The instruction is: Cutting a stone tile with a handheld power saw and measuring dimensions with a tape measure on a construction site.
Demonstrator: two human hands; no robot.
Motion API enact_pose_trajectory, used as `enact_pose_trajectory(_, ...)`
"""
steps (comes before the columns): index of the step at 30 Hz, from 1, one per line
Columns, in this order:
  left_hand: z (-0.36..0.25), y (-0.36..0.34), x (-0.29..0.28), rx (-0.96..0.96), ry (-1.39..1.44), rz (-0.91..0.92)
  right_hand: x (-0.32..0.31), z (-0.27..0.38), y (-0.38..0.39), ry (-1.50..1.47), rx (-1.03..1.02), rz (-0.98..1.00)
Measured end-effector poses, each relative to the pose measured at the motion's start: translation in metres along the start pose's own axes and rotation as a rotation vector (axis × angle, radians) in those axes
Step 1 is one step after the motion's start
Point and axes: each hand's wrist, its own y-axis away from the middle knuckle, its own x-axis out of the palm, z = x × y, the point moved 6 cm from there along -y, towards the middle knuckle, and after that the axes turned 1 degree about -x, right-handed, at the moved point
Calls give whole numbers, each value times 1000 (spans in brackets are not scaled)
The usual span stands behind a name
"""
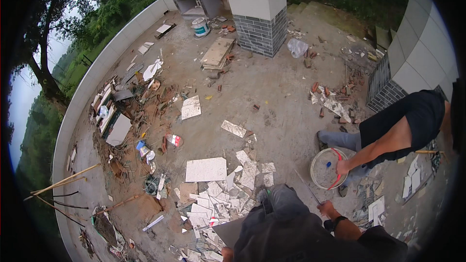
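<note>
My right hand (pixel 329 209), a dark band at its wrist, is closed around one end of a thin, straight rod-like tool (pixel 307 186), whose far end points toward a round bucket (pixel 314 171). At the lower edge my left hand (pixel 227 253) shows only in part, closed at the near edge of a flat grey tile (pixel 229 233); my body hides the tile's rest. A co-worker's hand (pixel 342 167) grips the red strap (pixel 339 180) across the bucket. Inside the bucket are greyish contents and a small blue object (pixel 328 164).
Broken white tiles (pixel 213 199) lie heaped left of me. Farther left is a rubble pile (pixel 145 97) along a low white wall (pixel 104 51). A brick-based pillar (pixel 261 34) stands ahead, near stacked boards (pixel 217 52). Brick pieces (pixel 347 87) lie beyond the co-worker.
</note>
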Motion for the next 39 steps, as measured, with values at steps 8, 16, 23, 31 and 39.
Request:
enact_pose_trajectory(8, -101, -105, -156, -251, 22, -2, -9, 172, -91, 78, -26, 7)
enact_pose_trajectory(16, -224, -231, -316, -357, 61, -92, -53, 455, -320, 317, -273, -104)
enact_pose_trajectory(23, -287, -328, -420, -422, 90, -119, -104, 851, -440, 383, -697, -276)
enact_pose_trajectory(31, -353, -565, -556, -338, 132, -163, -110, 1057, -485, 284, -626, -333)
enact_pose_trajectory(39, -591, -936, -822, 57, 214, -281, -10, 990, -468, 555, 50, 3)
